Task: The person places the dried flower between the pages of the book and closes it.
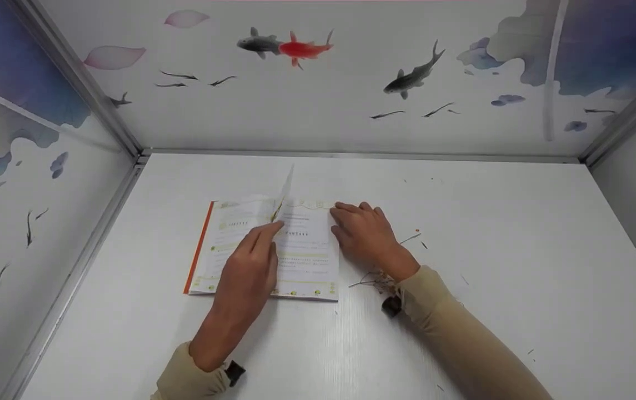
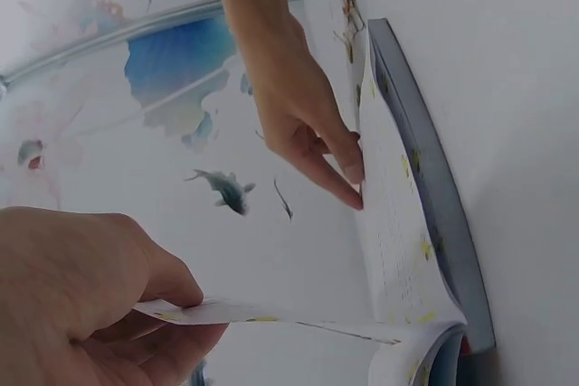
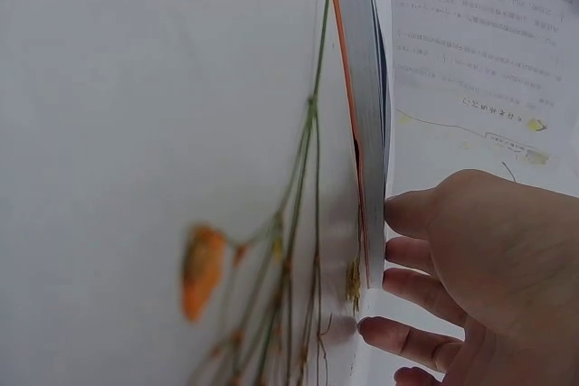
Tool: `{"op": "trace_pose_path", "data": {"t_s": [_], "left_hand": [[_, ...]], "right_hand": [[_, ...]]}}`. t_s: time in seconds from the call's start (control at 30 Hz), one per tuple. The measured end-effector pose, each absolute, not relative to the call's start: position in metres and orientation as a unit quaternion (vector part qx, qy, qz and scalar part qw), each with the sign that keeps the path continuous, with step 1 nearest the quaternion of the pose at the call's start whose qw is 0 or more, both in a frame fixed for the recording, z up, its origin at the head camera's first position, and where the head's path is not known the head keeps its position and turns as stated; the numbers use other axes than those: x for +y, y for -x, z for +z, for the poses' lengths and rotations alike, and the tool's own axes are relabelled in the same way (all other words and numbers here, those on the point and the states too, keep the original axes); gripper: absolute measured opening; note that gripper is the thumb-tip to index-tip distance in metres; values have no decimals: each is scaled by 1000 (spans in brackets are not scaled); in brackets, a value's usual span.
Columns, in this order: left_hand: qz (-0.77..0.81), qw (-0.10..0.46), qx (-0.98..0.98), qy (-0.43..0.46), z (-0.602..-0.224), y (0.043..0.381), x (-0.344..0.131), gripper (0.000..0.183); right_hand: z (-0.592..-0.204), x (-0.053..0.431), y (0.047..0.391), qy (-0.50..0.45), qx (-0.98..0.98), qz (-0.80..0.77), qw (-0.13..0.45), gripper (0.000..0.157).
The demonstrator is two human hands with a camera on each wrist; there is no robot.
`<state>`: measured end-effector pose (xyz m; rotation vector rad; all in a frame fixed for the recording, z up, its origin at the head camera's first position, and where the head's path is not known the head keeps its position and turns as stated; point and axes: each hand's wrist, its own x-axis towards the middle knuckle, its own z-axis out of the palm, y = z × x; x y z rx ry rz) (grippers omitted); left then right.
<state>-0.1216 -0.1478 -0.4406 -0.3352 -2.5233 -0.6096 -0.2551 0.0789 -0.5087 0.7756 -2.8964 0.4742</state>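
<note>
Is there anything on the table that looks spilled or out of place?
Yes: small dark bits lie scattered on the white table, right of the open book, near a sprig. They look like stray litter.

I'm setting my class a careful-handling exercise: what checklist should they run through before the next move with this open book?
1. Book open on the table: ok.
2. Raised page held: ok; the left hand pinches it.
3. Right hand at the book's right edge: ok; its fingers touch there.
4. Only one sheet lifted: cannot tell; the views don't settle the count.
5. Sprig clear of the book: cannot tell; part of it lies very close to the edge.
6. Table free of loose bits: not ok; small scraps lie to the right of the book.
</note>
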Motion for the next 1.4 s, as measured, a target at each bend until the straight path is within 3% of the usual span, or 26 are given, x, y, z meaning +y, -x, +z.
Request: {"op": "trace_pose_path", "data": {"t_s": [0.77, 1.0, 1.4], "left_hand": [[-276, 272, -922, -8, -455, 128, -221, 36], [-263, 238, -934, -45, -473, 133, -238, 36], [-246, 126, -958, -76, -498, 142, -251, 36]], "right_hand": [[-510, 78, 256, -255, -954, 147, 50, 43], [-510, 79, 255, -244, -959, 141, 39, 43], [-509, 78, 255, -246, -957, 148, 43, 43]]}}
